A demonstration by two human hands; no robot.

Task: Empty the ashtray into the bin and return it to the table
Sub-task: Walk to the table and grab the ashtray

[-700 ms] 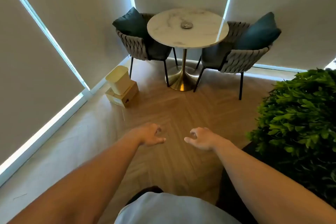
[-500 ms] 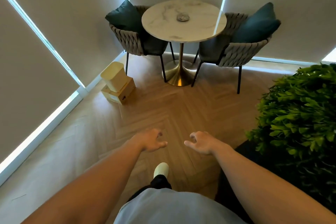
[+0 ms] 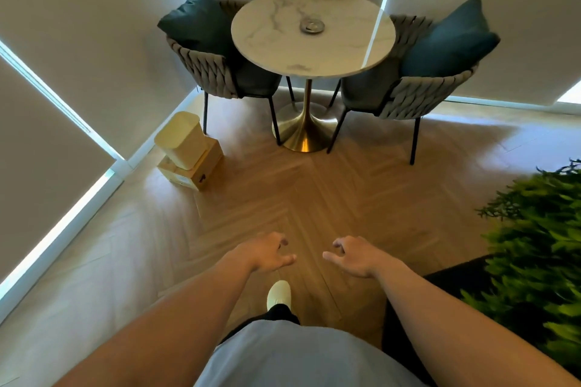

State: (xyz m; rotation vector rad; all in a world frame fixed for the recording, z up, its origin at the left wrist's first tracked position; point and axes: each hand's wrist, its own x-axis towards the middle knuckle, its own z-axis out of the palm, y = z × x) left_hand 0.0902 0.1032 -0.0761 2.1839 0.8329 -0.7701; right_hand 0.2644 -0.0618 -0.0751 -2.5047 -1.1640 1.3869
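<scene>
A small round metal ashtray (image 3: 312, 25) sits near the middle of a round white marble table (image 3: 267, 41) with a gold pedestal, straight ahead. A cream bin (image 3: 180, 141) with a closed lid stands on a cardboard box (image 3: 201, 171) on the floor left of the table. My left hand (image 3: 267, 251) and my right hand (image 3: 353, 256) hover over the wooden floor well short of the table. Both hold nothing, with fingers loosely curled and apart.
Two woven grey chairs with dark teal cushions flank the table, one on the left (image 3: 207, 63) and one on the right (image 3: 418, 88). A leafy green plant (image 3: 534, 254) crowds the right side. Blinds cover the windows on the left and behind. My white shoe (image 3: 278, 292) steps forward.
I have walked closer to the table, which now looks larger and lower in view. The plant has slid to the right. My foot has come forward; both hands stay empty.
</scene>
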